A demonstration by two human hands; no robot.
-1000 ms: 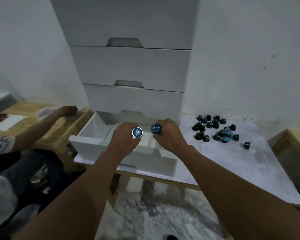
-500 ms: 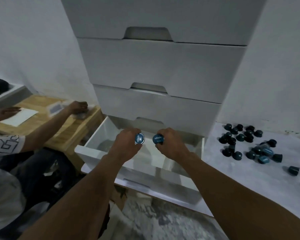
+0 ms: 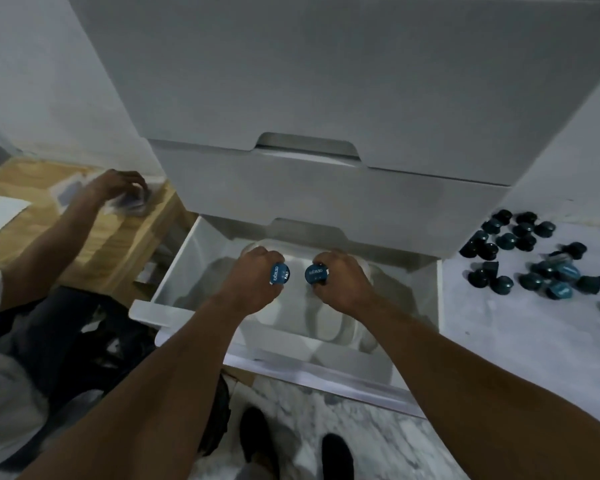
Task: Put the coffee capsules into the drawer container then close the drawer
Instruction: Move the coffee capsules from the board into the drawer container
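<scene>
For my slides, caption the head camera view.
Left hand and right hand hold blue capsules over the open drawer; loose capsules lie on the table.

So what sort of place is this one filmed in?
Probably a plain room in a home or a small workspace. A white drawer unit stands on a white table against bare walls. Loose coffee capsules lie on that table, and a second person works at a wooden table beside it.
</scene>
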